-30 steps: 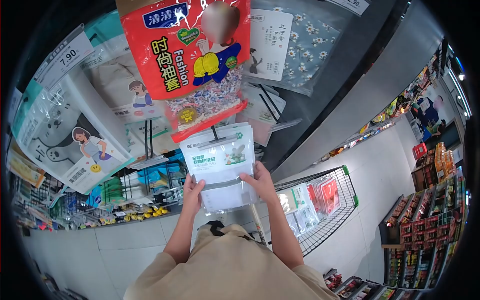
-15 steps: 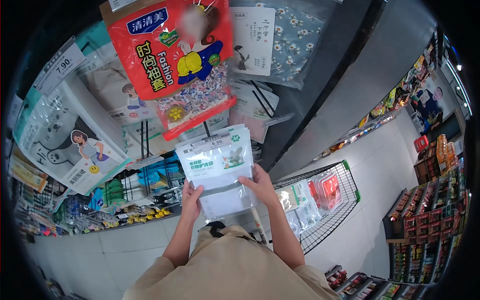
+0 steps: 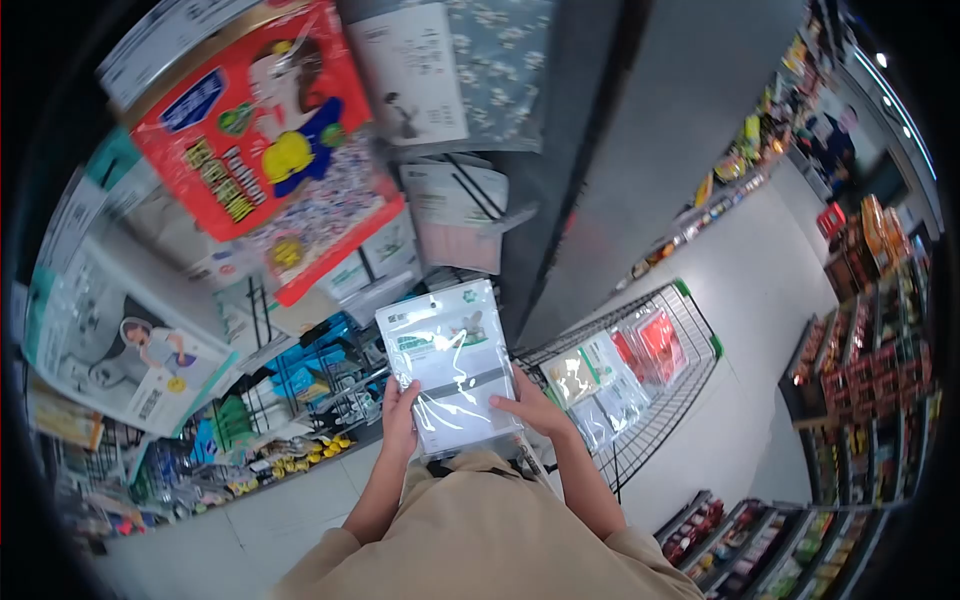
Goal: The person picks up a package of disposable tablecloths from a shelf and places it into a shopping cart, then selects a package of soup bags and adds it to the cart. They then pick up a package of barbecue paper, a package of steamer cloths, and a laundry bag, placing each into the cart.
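- Display rack [image 3: 300,330]: fills the left and top of the view, hung thick with packets on hooks.
- Pale tiled floor [image 3: 760,300]: runs off to the right, towards stocked shelves [image 3: 870,350] well apart from the hands.
- Wire cart [image 3: 665,415]: stands just right of the hands, with flat white and red packets [image 3: 620,375] lying inside.
- Beige shirt [image 3: 470,530]: takes up the bottom middle, right under the forearms.
- Red packet [image 3: 260,150]: hangs tilted high on the rack, well above the hands.
- Clear packet [image 3: 450,365]: there it is, held up between both hands in front of the rack and just left of the cart. Shows a white and green panel at the top, a grey band across the middle and glare on the plastic.
- Right hand [image 3: 530,405]: closes tight on the packet's lower right edge, thumb laid on the front.
- Left hand [image 3: 400,420]: clamps on the lower left edge, thumb on the front, fingers tucked behind and out of sight.
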### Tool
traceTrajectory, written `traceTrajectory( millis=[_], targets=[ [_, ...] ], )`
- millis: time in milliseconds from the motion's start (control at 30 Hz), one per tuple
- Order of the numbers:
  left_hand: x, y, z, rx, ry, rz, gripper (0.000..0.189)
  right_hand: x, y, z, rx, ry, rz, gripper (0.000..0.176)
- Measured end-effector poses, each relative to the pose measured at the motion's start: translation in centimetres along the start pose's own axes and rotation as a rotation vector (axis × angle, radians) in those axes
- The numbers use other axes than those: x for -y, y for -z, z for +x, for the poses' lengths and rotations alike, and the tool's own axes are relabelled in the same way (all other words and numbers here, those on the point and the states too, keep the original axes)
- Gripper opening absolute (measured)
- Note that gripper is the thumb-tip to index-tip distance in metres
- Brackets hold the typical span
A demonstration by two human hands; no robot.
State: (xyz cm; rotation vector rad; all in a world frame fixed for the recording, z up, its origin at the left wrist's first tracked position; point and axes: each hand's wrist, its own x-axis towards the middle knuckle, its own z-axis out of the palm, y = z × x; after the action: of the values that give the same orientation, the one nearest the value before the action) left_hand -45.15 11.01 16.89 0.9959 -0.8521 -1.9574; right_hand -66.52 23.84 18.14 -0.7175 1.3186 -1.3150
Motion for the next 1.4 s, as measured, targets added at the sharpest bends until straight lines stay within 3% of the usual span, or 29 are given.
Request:
traceTrajectory(
  millis=[167, 267, 367, 433, 500, 567, 633, 700, 767, 833, 867, 1033, 1167, 1233, 1267, 1333, 1400],
  targets=[
    [2.9, -2.3, 0.6, 0.011, 0.186, 0.096, 0.036, -4.6, 2.8, -4.1, -0.115, -0.054, 0.109, 0.071],
    [5.8, -3.0, 1.5, 0.171, 0.239, 0.245, 0.040, -4.3, 3.7, -7.3, -0.272, -0.210, 0.295, 0.067],
    [7.6, -5.5, 1.8, 0.257, 0.286, 0.370, 0.044, -8.8, 5.2, -9.0, -0.493, -0.044, 0.280, 0.061],
    [9.2, -6.9, 2.4, 0.374, 0.311, 0.524, 0.051, -9.8, 6.5, -10.9, -0.520, -0.011, 0.372, 0.067],
    [11.0, -8.1, 2.9, 0.398, 0.335, 0.677, 0.052, -11.3, 7.9, -12.4, -0.702, 0.033, 0.482, 0.067],
    [14.6, -7.6, 4.8, 0.585, 0.062, 0.829, 0.054, -12.5, 9.5, -13.7, -0.833, 0.031, 0.537, 0.058],
    [16.5, -8.6, 4.9, 0.645, -0.018, 0.930, 0.054, -14.6, 11.7, -14.9, -0.989, 0.046, 0.475, 0.056],
    [18.9, -8.4, 5.8, 0.729, -0.227, 1.271, 0.055, -18.1, 14.1, -15.3, -1.059, 0.050, 0.409, 0.056],
    [20.4, -8.7, 5.4, 0.724, -0.276, 1.348, 0.049, -21.5, 16.5, -15.3, -1.193, 0.069, 0.412, 0.056],
    [20.1, -10.1, 3.8, 0.822, -0.586, 1.766, 0.041, -23.1, 18.7, -15.4, -1.253, 0.023, 0.386, 0.057],
    [20.3, -10.1, 3.5, 0.789, -0.633, 1.778, 0.036, -24.1, 20.0, -15.5, -1.272, -0.012, 0.338, 0.059],
    [20.5, -10.0, 3.5, 0.734, -0.534, 1.771, 0.032, -29.7, 24.7, -13.7, -1.314, -0.065, 0.388, 0.064],
    [21.2, -10.1, 3.6, 0.719, -0.673, 1.773, 0.031, -32.6, 27.3, -12.4, -1.366, -0.125, 0.474, 0.062],
    [21.2, -10.3, 3.4, 0.725, -0.659, 1.832, 0.032, -37.2, 27.8, -11.1, -1.604, -0.338, 0.208, 0.062],
    [21.3, -10.2, 3.4, 0.734, -0.690, 1.821, 0.032, -40.2, 28.1, -10.4, -1.592, -0.345, 0.213, 0.062],
    [21.5, -10.2, 3.6, 0.717, -0.657, 1.851, 0.032, -44.6, 27.6, -9.6, -1.610, -0.632, 0.364, 0.052],
    [21.5, -10.3, 3.4, 0.706, -0.615, 1.852, 0.033, -45.3, 26.4, -9.2, -1.597, -0.658, 0.348, 0.048]
  ],
)
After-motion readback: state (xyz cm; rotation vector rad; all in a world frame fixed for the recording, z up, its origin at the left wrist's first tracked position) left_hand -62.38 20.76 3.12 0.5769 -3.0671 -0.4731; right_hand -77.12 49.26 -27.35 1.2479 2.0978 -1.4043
